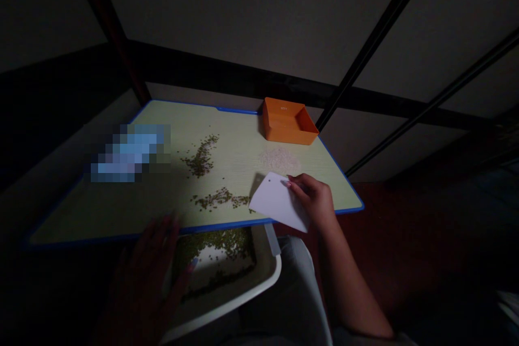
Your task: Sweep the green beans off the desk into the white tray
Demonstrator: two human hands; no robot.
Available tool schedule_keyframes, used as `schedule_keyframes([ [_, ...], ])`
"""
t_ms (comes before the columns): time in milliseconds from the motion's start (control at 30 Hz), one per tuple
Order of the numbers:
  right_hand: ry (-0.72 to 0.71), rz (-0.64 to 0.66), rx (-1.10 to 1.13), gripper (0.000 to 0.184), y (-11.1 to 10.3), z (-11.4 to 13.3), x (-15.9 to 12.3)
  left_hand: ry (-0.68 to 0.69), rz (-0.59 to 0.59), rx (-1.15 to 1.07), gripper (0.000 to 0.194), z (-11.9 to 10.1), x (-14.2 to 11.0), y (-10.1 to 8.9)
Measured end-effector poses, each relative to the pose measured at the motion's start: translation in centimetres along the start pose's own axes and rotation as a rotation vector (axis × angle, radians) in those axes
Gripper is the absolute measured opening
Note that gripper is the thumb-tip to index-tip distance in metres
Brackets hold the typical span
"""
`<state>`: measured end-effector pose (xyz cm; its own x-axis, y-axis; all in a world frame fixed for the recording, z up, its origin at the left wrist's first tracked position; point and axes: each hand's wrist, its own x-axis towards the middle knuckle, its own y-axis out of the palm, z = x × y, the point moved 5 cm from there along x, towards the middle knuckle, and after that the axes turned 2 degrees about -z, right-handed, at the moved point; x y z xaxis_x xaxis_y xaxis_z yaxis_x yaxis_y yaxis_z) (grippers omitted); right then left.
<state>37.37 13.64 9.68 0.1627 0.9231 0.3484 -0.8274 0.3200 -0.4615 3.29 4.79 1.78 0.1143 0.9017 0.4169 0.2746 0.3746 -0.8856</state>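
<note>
My right hand (314,197) pinches a white plastic scraper (275,200) with a small hole in its corner. The scraper is tilted over the front edge of the pale table (243,135). Left of it, a strip of small green beans (223,198) lies near that edge, and a second patch of green beans (200,159) sits farther back. Behind the scraper is a spread of pale grains (279,158). Dim and partly in shadow, my left hand (150,265) has its fingers apart by the left side of a white basin (267,275), which holds more green beans.
An orange open box (290,124) stands at the table's back right corner. A bright blurred-out screen (127,154) is at the left. A blue rim (227,226) edges the table. My leg (302,275) is beside the basin. Panelled wall (243,11) rises behind.
</note>
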Motion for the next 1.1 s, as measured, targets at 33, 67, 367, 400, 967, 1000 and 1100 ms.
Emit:
schedule_keyframes([
  [33, -0.011, 0.013, -0.016, 0.022, 0.2, 0.2, 0.0, 0.002, -0.002, 0.002, 0.072, 0.0, 0.0, -0.1],
  [67, -0.021, 0.026, -0.033, 0.022, 0.3, 0.3, 0.1, 0.002, -0.005, 0.004, 0.072, 0.0, 0.0, -0.2],
  [367, -0.071, 0.092, -0.11, 0.024, 1.7, 0.7, 0.2, -0.001, -0.015, 0.014, 0.071, -0.4, -0.1, -0.4],
  [400, -0.073, 0.097, -0.113, 0.024, 1.7, 0.7, 0.2, -0.003, -0.015, 0.014, 0.071, -0.4, 0.0, -0.4],
  [967, -0.087, 0.136, -0.106, 0.024, 2.5, 1.6, -0.5, -0.02, 0.016, -0.029, 0.073, 0.0, -0.2, -0.2],
  [1000, -0.091, 0.152, -0.08, 0.024, 2.6, 1.7, -0.6, -0.022, 0.019, -0.033, 0.073, 0.1, -0.3, -0.1],
  [1100, -0.069, 0.149, 0.039, 0.02, 2.5, 2.0, -1.1, -0.014, 0.002, -0.045, 0.073, 0.2, -0.3, 0.1],
])
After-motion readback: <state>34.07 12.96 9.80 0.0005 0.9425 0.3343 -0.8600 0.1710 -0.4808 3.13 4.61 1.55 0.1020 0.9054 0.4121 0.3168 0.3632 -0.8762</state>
